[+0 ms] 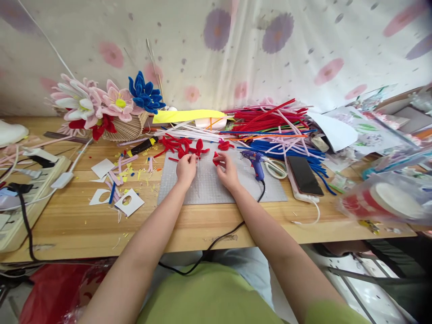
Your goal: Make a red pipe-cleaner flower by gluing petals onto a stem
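Observation:
My left hand [186, 168] is closed in a pinch on a thin wire stem [198, 173] that carries a red pipe-cleaner flower [198, 148], held upright over the grey cutting mat [219, 186]. My right hand [227, 170] is closed on a small red pipe-cleaner petal [216, 158], a little to the right of the flower. More red petals [173, 144] and a red loop [225, 145] lie at the mat's far edge.
A blue glue gun [254, 161] with its black cord, scissors [275, 168] and a phone [303, 175] lie right of the mat. A heap of coloured pipe cleaners [273, 123] is behind. Finished flowers [101, 105] stand far left; paper scraps [128, 202] and a power strip [23, 198] lie left.

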`<control>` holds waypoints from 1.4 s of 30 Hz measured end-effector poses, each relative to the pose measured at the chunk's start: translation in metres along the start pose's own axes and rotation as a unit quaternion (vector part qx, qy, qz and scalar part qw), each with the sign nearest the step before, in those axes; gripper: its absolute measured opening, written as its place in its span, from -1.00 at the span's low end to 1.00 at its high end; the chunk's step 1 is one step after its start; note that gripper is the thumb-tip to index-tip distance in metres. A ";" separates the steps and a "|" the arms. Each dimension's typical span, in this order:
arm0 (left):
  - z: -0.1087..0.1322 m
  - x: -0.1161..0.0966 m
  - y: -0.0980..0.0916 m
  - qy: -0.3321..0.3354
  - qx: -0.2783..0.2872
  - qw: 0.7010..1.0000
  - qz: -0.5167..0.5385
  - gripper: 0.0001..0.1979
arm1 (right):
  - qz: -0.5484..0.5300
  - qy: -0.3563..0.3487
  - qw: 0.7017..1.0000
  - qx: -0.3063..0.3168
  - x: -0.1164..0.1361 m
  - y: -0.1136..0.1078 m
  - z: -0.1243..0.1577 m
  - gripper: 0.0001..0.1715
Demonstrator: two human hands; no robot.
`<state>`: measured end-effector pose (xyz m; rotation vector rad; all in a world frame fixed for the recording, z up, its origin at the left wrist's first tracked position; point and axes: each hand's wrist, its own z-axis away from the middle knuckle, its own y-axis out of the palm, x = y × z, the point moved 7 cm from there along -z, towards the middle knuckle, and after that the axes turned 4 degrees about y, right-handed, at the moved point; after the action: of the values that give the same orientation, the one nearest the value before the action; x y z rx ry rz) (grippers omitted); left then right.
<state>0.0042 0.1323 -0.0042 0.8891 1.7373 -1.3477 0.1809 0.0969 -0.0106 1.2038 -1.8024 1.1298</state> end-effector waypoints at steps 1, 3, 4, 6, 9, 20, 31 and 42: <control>0.005 0.004 -0.003 -0.002 -0.008 1.000 0.021 -0.73 | -0.019 -0.005 1.000 0.010 0.002 0.003 0.001 -0.49; 0.013 0.013 -0.002 -0.015 0.008 0.997 0.080 -0.72 | -0.055 -0.016 0.998 0.036 0.008 0.010 0.002 -0.47; 0.018 0.016 0.001 -0.028 0.032 0.992 0.119 -0.73 | -0.074 -0.019 0.995 0.056 0.011 0.015 0.003 -0.46; 0.025 0.021 0.010 -0.062 0.077 0.975 0.200 -0.77 | -0.116 -0.015 0.988 0.099 0.018 0.026 0.004 -0.45; 0.031 0.019 0.017 -0.093 0.096 0.942 0.307 -0.72 | -0.184 0.028 0.971 0.152 0.026 0.043 0.007 -0.42; 0.029 0.019 0.011 -0.073 0.101 0.945 0.304 -0.87 | -0.259 0.254 0.931 -0.029 -0.010 0.024 -0.003 -0.56; 0.023 0.018 -0.001 -0.080 0.027 0.926 0.368 -0.87 | -0.226 0.292 0.913 0.177 0.003 0.052 0.001 -0.46; 0.028 0.019 0.003 -0.161 0.076 0.898 0.402 -0.71 | -0.217 0.228 0.893 0.321 0.030 0.077 0.003 -0.58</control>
<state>0.0015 0.1070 -0.0264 1.2110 0.8456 -0.9835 0.0982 0.0987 -0.0080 1.4463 -0.7585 1.6169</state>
